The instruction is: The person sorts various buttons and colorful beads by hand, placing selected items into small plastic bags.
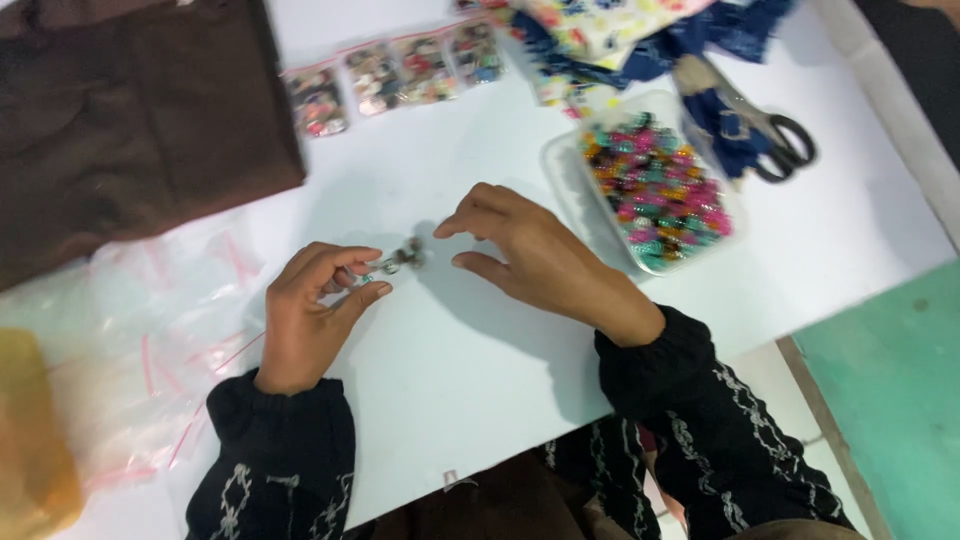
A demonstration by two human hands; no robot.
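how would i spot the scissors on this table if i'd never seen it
Start at the white table and go to its far right corner, past the clear tray of multicoloured beads. The scissors lie just beyond that tray, on blue cloth. Their black loop handles and long metal blades set them apart from the soft fabric and tiny beads around them.

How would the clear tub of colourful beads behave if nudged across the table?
The clear tub looks thin-walled and lidless, so it would probably flex. It sits flat and low, so likely slides rather than tips. Its colourful beads lie heaped near the rim; a sharp push might spill some.
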